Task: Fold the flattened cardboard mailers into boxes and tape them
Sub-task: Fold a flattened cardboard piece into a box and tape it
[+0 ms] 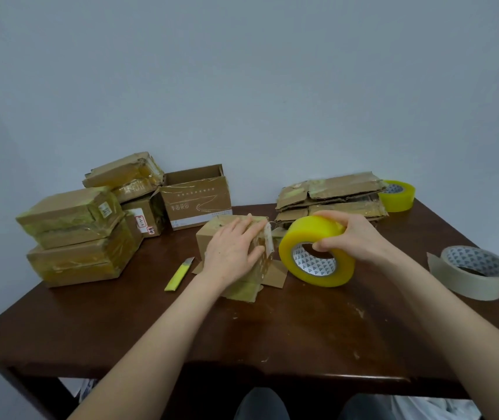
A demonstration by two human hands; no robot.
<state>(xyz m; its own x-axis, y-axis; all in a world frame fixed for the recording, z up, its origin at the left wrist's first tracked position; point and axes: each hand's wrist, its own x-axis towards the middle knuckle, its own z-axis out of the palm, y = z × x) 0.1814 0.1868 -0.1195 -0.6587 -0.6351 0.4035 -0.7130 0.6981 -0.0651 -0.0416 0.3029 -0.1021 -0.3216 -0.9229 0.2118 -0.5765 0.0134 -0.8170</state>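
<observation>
While left hand (pixel 233 253) presses flat, fingers straight, on small brown cardboard box (pixel 209 241) at middle of dark wooden table (pixel 242 328), right hand (pixel 351 234) grips large yellow tape roll (pixel 306 234) just beside box, thumb in core.

Risks:
- weak pressure, box slides
- tape wrinkles
- open base flaps (pixel 275 275) spring up
- yellow cutter knife (pixel 178 275) near left forearm, may nick

dark wooden table (pixel 272 334) (pale wall (pixel 242 71))

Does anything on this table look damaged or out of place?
Yes. The highest box in the left pile is crushed and torn at its right end. The yellow utility knife lies near the left hand with its blade seemingly out.
</observation>
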